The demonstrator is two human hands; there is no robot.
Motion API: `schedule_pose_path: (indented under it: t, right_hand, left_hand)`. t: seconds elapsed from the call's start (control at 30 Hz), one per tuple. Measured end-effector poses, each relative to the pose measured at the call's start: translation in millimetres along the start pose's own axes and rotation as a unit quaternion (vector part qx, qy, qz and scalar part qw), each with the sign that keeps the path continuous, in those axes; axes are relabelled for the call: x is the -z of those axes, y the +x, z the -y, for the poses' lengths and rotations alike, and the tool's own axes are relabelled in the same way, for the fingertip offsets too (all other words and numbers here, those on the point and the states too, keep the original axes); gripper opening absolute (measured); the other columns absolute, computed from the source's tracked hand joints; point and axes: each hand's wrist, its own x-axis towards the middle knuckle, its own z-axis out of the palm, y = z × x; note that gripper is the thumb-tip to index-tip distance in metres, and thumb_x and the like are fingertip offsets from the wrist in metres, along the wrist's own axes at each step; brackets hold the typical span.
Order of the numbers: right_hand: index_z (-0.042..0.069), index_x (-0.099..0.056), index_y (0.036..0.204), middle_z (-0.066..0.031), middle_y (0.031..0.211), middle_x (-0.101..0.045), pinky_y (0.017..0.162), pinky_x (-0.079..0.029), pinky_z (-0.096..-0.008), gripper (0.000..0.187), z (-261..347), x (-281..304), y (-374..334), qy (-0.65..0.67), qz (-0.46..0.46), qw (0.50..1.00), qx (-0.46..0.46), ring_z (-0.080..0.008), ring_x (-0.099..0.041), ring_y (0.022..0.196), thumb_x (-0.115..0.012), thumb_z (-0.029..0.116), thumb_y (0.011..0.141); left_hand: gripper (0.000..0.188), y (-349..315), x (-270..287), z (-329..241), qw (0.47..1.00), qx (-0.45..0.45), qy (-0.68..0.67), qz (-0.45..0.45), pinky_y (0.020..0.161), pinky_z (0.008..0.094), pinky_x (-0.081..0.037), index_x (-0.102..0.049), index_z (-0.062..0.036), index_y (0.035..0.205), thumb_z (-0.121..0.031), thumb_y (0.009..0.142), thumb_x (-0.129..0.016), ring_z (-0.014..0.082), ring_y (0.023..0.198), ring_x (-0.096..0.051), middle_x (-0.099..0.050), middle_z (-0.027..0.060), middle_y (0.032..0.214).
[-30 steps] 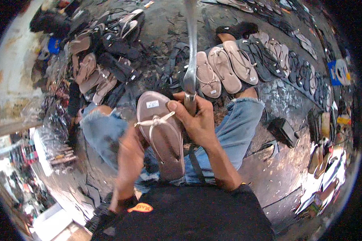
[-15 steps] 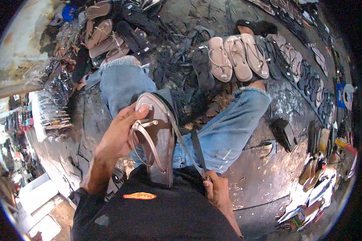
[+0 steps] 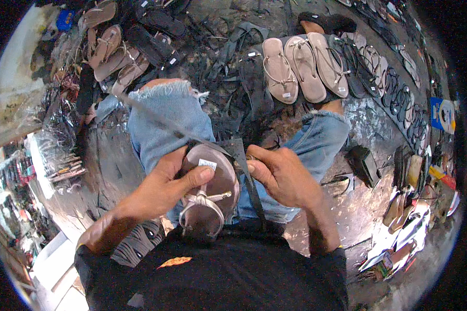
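A brown thong sandal (image 3: 220, 171) with a metallic strap and a white sticker rests above my lap, toe pointing away from me. My left hand (image 3: 179, 179) is closed around its left side, the thumb pressed on top beside the sticker. Across the sandal's toe runs a long thin dark strip (image 3: 166, 124), slanting from the upper left. A second dark length (image 3: 253, 194) hangs down along the sandal's right side. My right hand (image 3: 280, 173) is closed next to that length, thumb and forefinger together; what they pinch is mostly hidden.
Beyond my right knee, finished-looking sandals (image 3: 306, 67) lie in a row on the floor. More sandals (image 3: 109, 57) are piled at the far left. Dark scraps (image 3: 238, 46) litter the ground between. A black block (image 3: 363, 166) and papers (image 3: 399, 228) lie to my right.
My right hand has moved up and away from me to the sandal's toe. The sandal has tilted flatter and shifted slightly right. The dark strip now stretches out to the upper left.
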Motion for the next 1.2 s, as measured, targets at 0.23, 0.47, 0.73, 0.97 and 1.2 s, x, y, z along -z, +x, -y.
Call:
schedule_pose_path:
  t: [0.23, 0.47, 0.73, 0.97, 1.2]
  right_hand:
    - [0.005, -0.061, 0.100, -0.0132, 0.079, -0.058, 0.060, -0.047, -0.0389, 0.037, -28.1, 17.6, 55.6, 0.194, -0.140, 0.971, 0.028, -0.0258, -0.058, 0.069, -0.043, 0.037, 0.105]
    - [0.005, -0.062, 0.114, 0.0025, 0.069, -0.051, 0.049, -0.037, -0.0228, 0.047, -41.3, -3.7, -17.8, 0.238, -0.392, 0.888, -0.030, -0.0053, -0.046, 0.057, -0.039, 0.046, 0.108]
    - [0.004, -0.062, 0.103, -0.0058, 0.060, -0.048, 0.052, -0.039, -0.0332, 0.052, -28.9, -109.3, -138.4, 0.117, -0.273, 0.953, -0.064, -0.0162, -0.048, 0.053, -0.048, 0.054, 0.102]
    - [0.004, -0.059, 0.096, -0.0191, 0.062, -0.048, 0.053, -0.040, -0.0422, 0.054, -35.0, -106.5, -150.6, 0.071, -0.234, 0.965, -0.090, -0.0365, -0.051, 0.054, -0.049, 0.057, 0.100]
    - [0.008, -0.056, 0.100, -0.0215, 0.071, -0.061, 0.058, -0.045, -0.0520, 0.036, -43.0, -76.2, -87.7, 0.010, -0.195, 0.978, -0.072, -0.0460, -0.062, 0.069, -0.056, 0.044, 0.099]
  left_hand:
    - [0.042, -16.6, 3.5, -22.0, 0.990, 0.030, -0.012, -0.135, 0.093, 0.0324, -0.051, -0.052, -0.0037, 0.133, -0.022, 0.098, -0.066, 0.0157, 0.106, -0.062, -0.064, 0.0057, 0.119]
    - [0.029, 13.9, -2.6, 14.6, 0.877, -0.258, -0.395, -0.094, 0.096, 0.0412, -0.059, -0.063, -0.0080, 0.124, -0.009, 0.095, -0.066, 0.0233, 0.112, -0.068, -0.069, 0.0093, 0.123]
    - [0.025, 16.8, -59.5, 31.0, 0.814, -0.211, -0.533, -0.093, 0.094, 0.0420, -0.060, -0.062, -0.0091, 0.123, -0.017, 0.099, -0.064, 0.0228, 0.111, -0.068, -0.068, 0.0074, 0.122]
    - [0.026, 15.2, -61.1, 47.5, 0.851, -0.197, -0.474, -0.108, 0.093, 0.0424, -0.059, -0.060, -0.0091, 0.124, -0.013, 0.099, -0.063, 0.0226, 0.110, -0.067, -0.068, 0.0057, 0.121]
    - [0.037, 12.6, -60.4, 67.0, 0.874, -0.161, -0.441, -0.128, 0.082, 0.0391, -0.062, -0.061, -0.0015, 0.122, 0.002, 0.086, -0.072, 0.0237, 0.100, -0.071, -0.071, 0.0110, 0.109]
